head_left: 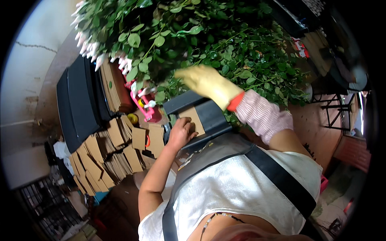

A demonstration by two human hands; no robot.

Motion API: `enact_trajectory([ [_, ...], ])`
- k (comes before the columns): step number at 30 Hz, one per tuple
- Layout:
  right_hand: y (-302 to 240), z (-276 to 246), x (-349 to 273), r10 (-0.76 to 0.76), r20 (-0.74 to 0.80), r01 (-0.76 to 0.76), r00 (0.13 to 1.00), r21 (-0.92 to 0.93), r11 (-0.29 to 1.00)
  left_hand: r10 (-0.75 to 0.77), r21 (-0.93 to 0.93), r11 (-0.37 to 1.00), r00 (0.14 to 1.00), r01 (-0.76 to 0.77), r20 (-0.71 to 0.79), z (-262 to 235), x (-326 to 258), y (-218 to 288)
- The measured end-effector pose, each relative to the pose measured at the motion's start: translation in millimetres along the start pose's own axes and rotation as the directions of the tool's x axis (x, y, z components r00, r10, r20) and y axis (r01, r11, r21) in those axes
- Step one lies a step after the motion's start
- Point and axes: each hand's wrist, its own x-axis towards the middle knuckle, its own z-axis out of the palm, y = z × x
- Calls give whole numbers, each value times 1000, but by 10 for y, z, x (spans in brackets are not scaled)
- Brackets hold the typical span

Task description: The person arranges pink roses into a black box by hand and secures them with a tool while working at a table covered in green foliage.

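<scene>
My bare left hand point(183, 132) lies on a brown cardboard sheet point(194, 120), its fingers bent against the surface. That sheet sits in a dark grey trough-like holder point(215, 114) right in front of my apron. Above the holder's far side, my right hand point(203, 82) wears a pale yellow rubber glove with an orange cuff and a striped sleeve. Its fingers point left, slightly blurred and stretched out, with nothing visible in them. Behind it is a big heap of leafy green stems point(241, 52); pale pink wrapped flower heads point(94, 50) show along its left side.
Left of the holder stand a pink tape dispenser-like device point(149, 110) and stacks of folded cardboard point(100, 160). Farther left are black panels point(78, 100) beside more upright cardboard point(112, 86). A dark metal stand point(337, 112) is at the right.
</scene>
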Motion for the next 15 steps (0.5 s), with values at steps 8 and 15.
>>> enact_trajectory([
  [8, 955, -33, 356, 209, 268, 43, 940, -703, 710, 7, 8, 1000, 1000, -7, -16, 75, -24, -32],
  [15, 1227, -408, 345, -3, 60, 51, 998, -813, 579, -23, 10, 1000, 1000, 23, -21, 79, -90, -56],
])
